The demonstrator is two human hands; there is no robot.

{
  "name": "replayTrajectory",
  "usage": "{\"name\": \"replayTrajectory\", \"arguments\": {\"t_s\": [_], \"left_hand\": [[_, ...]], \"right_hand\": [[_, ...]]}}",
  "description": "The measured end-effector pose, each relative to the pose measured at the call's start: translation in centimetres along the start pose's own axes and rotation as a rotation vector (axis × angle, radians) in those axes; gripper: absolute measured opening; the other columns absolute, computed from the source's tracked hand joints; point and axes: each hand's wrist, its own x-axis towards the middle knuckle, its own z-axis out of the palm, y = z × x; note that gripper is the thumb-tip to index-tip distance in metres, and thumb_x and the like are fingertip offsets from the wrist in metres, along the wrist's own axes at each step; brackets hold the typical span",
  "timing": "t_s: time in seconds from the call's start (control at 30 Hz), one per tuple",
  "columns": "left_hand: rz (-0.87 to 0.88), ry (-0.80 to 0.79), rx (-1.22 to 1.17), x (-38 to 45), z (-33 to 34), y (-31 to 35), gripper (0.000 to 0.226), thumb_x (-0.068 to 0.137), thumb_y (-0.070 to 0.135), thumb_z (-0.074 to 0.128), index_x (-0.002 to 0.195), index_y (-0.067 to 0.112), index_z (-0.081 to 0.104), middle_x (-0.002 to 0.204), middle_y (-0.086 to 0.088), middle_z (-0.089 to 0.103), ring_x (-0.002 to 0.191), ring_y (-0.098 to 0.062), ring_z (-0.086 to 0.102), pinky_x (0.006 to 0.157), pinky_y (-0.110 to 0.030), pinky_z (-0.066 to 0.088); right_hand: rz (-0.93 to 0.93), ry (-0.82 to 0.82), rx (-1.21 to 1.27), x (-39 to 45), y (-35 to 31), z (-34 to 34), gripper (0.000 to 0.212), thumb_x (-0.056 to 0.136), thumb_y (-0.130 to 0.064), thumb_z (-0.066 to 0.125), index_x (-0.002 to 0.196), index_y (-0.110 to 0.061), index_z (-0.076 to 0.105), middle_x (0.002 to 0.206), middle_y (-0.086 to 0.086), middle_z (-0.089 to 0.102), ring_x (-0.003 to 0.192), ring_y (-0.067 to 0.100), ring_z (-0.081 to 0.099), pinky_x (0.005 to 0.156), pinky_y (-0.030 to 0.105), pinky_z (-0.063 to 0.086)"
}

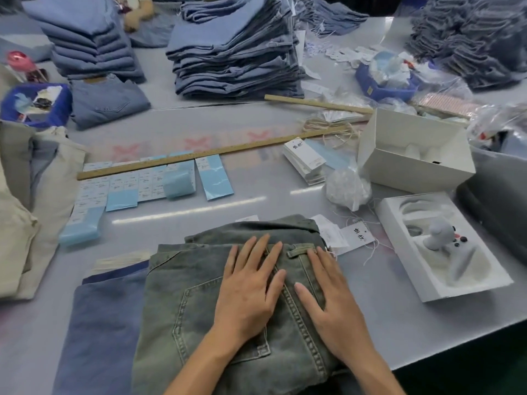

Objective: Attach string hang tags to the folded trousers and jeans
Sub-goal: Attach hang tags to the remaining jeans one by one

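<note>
jeans: grey-green folded jeans [228, 295] near centre of table [285, 195]
hands: left hand [251, 283] and right hand [330, 289] flat, fingers straight, pressing waistband
tag: hang tag [358, 233] just right of waistband, looks tied on
left: blue jeans [108, 323] underneath untagged, judging

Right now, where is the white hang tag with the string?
In the head view, the hang tag lies on the table right of centre, beside the green jeans, just beyond the right hand.

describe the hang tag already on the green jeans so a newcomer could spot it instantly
Start at the grey-green jeans under both hands at the table's near edge. Just past the right hand, at the waistband's right end, lies a white hang tag with black characters, alone and trailing loose white string, unlike the stacked tags farther back.
</note>
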Motion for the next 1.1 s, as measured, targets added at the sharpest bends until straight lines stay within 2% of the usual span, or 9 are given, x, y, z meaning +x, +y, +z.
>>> {"name": "replayTrajectory", "arguments": {"t_s": [0.23,0.33,0.47,0.6,0.7,0.83,0.93,1.03,1.1], "left_hand": [[0.091,0.021,0.08,-0.4,0.6,3.4,0.056,0.106,0.052,0.028,0.154,0.027,0.042,0.163,0.0,0.035,0.153,-0.022,0.027,0.121,-0.054,0.021],[0.047,0.03,0.068,0.0,0.6,3.1,0.055,0.105,0.051,0.032,0.154,0.028,0.043,0.162,0.002,0.036,0.152,-0.02,0.029,0.12,-0.051,0.02],[0.01,0.028,0.024,0.0,0.1,1.7,0.055,0.107,0.051,0.023,0.155,0.031,0.04,0.164,0.005,0.033,0.154,-0.016,0.024,0.122,-0.048,0.017],[0.025,0.023,0.055,-0.2,0.4,2.5,0.053,0.103,0.043,0.035,0.15,0.023,0.05,0.161,0.0,0.04,0.151,-0.02,0.031,0.119,-0.049,0.021],[0.043,0.058,0.083,0.1,0.7,5.2,0.051,0.099,0.043,0.044,0.141,0.02,0.061,0.156,-0.003,0.047,0.147,-0.025,0.039,0.116,-0.053,0.026],[0.029,0.12,0.059,0.3,0.6,5.6,0.048,0.097,0.047,0.051,0.135,0.023,0.065,0.153,0.0,0.051,0.144,-0.023,0.044,0.115,-0.051,0.031],[0.012,0.158,-0.002,0.2,0.2,3.4,0.048,0.099,0.048,0.049,0.14,0.026,0.062,0.155,0.003,0.048,0.147,-0.018,0.039,0.116,-0.048,0.031],[0.039,0.148,-0.06,-0.3,0.3,2.3,0.05,0.103,0.048,0.044,0.147,0.025,0.054,0.161,0.003,0.039,0.152,-0.016,0.03,0.12,-0.047,0.025],[0.044,0.151,-0.09,-0.2,0.6,2.0,0.05,0.106,0.047,0.037,0.15,0.026,0.049,0.164,0.005,0.034,0.153,-0.015,0.025,0.121,-0.046,0.021]], "right_hand": [[0.052,0.172,0.347,-1.5,2.5,0.6,0.049,0.101,-0.026,0.05,0.15,-0.027,0.042,0.159,-0.023,0.034,0.152,0.01,0.025,0.123,0.025,0.019],[0.076,0.1,0.297,-0.7,1.4,-0.7,0.048,0.102,-0.026,0.051,0.148,-0.033,0.04,0.158,-0.017,0.035,0.152,0.009,0.025,0.124,0.029,0.02],[0.041,0.16,-0.169,0.8,-2.4,-1.1,0.055,0.095,-0.035,0.041,0.15,-0.033,0.043,0.162,-0.008,0.031,0.153,0.013,0.019,0.125,0.044,0.019],[-0.022,0.054,-0.187,1.2,-3.9,0.6,0.064,0.097,-0.051,0.022,0.158,-0.032,0.019,0.168,-0.013,0.009,0.154,0.001,-0.004,0.127,0.032,0.001],[-0.019,0.141,0.021,0.7,-0.7,0.4,0.057,0.098,-0.045,0.033,0.148,-0.018,0.041,0.159,-0.002,0.035,0.153,0.016,0.023,0.124,0.043,0.021],[-0.054,0.184,0.023,1.0,0.0,0.3,0.071,0.104,-0.056,0.026,0.137,0.0,0.056,0.149,0.015,0.05,0.145,0.018,0.034,0.121,0.027,0.022],[-0.113,0.226,-0.079,1.5,-1.6,1.1,0.068,0.105,-0.054,0.028,0.135,-0.002,0.059,0.148,0.013,0.051,0.142,0.021,0.037,0.118,0.034,0.026],[0.007,0.348,0.037,1.5,-2.7,1.2,0.035,0.102,-0.023,0.056,0.133,-0.01,0.063,0.147,0.005,0.053,0.136,0.011,0.044,0.116,0.021,0.029],[0.226,0.436,0.209,1.5,-2.7,-0.2,0.034,0.097,-0.004,0.063,0.124,-0.024,0.065,0.136,0.002,0.058,0.116,-0.004,0.055,0.103,0.009,0.039]]}}
